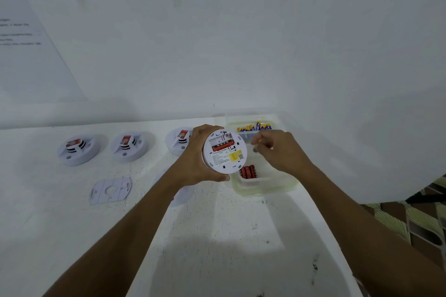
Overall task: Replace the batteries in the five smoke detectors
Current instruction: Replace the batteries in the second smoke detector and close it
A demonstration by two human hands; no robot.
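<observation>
My left hand (193,159) grips a white smoke detector (225,159) by its rim, back side toward me. Its battery bay is uncovered, with one red battery (223,146) in the lower slot and the upper slot bare. My right hand (280,149) hovers just right of the detector, above the clear plastic tray (265,188). Its fingers are curled and pinch a small blurred cylinder that looks like a battery (254,147). The tray holds red batteries (248,171) in the near compartment and yellow-and-blue batteries (253,126) in the far one.
Three more smoke detectors (77,149) (129,146) (177,143) lie face up in a row on the white table, left of my hands. A loose mounting plate (111,190) lies nearer me, and another plate (181,194) shows under my left forearm. A wall stands close behind.
</observation>
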